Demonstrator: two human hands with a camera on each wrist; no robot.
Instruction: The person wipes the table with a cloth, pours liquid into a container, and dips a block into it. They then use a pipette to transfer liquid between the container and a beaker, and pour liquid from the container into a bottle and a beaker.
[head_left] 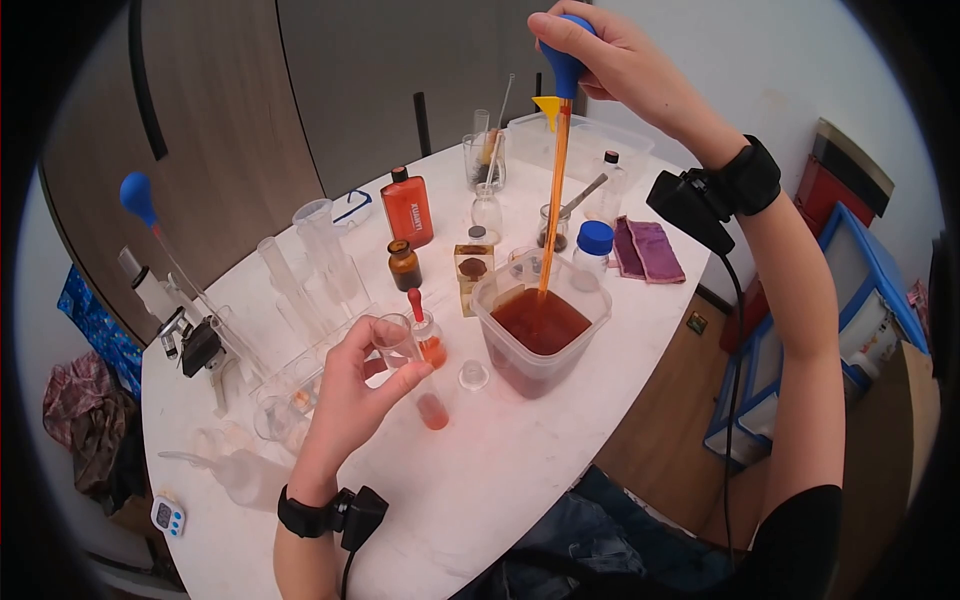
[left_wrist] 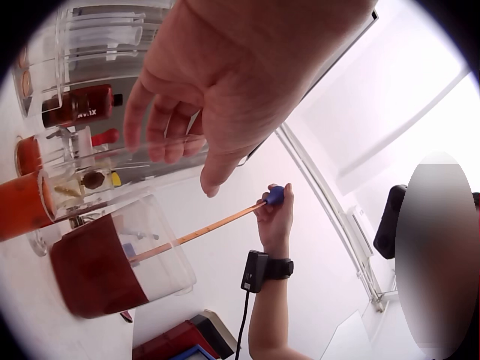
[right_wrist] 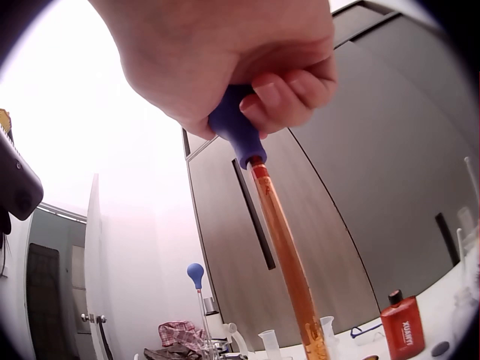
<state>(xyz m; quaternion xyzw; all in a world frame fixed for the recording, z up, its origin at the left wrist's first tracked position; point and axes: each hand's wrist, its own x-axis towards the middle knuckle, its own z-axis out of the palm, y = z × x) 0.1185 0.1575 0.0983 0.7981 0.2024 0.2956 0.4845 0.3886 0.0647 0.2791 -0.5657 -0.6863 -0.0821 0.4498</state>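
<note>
My right hand [head_left: 625, 65] grips the blue rubber bulb [head_left: 566, 60] of a long pipette [head_left: 556, 190] filled with orange-brown liquid. The pipette stands nearly upright, its lower end in the red-brown liquid of a square clear plastic tub [head_left: 491, 335]. In the right wrist view the fingers curl round the bulb [right_wrist: 238, 127]. My left hand [head_left: 355, 395] holds a clear tube [head_left: 398, 345] near its top between thumb and fingers, left of the tub. Orange-red liquid [head_left: 432, 411] fills the tube's bottom. Behind it stands a small bottle [head_left: 432, 345] with a red-topped dropper.
Beyond the tub are an amber bottle [head_left: 404, 268], a red flask-shaped bottle [head_left: 408, 212], a blue-capped bottle [head_left: 594, 245] and a purple cloth [head_left: 648, 250]. Racked glassware, a microscope [head_left: 190, 335] and a wash bottle [head_left: 245, 478] stand left. A glass stopper [head_left: 473, 375] lies between tube and tub.
</note>
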